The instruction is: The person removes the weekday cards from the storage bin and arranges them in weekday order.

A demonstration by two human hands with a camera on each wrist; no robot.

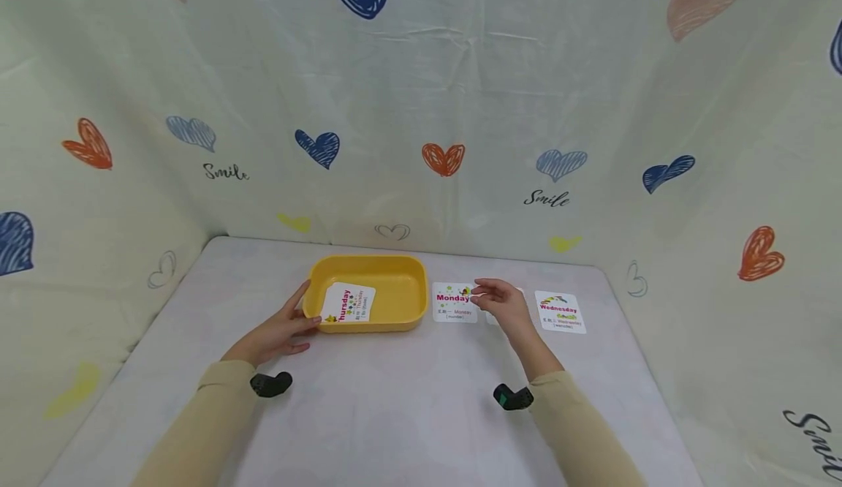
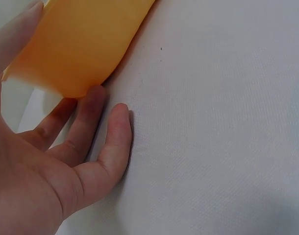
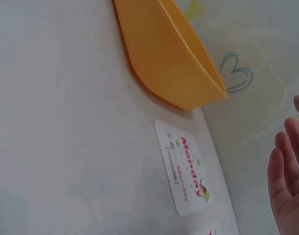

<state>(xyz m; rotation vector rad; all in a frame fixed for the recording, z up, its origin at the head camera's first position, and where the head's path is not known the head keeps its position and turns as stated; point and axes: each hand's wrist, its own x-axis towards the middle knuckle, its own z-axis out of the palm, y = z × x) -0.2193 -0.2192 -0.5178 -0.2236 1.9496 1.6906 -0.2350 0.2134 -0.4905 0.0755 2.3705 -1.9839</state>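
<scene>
A yellow tray [image 1: 378,328] sits at the back of the table, and my left hand [image 1: 278,335] holds its left end, fingers against the outer side. Inside the tray lies a white card [image 1: 355,303] reading "hursday", its first letter not visible. To the right, the Monday card [image 1: 454,313] lies flat on the table. My right hand [image 1: 506,308], holding nothing, hovers over a card [image 1: 491,319] it mostly covers. Further right is the Wednesday card [image 1: 560,314]. The right wrist view has the Monday card [image 3: 181,169] with the right hand [image 3: 289,176] beyond, fingers loosely bent.
A white cloth [image 1: 381,399] covers the table. Behind and at both sides hangs a pale curtain [image 1: 487,107] printed with hearts and "Smile". A dark device [image 1: 271,384] is near the left wrist and another [image 1: 513,397] near the right.
</scene>
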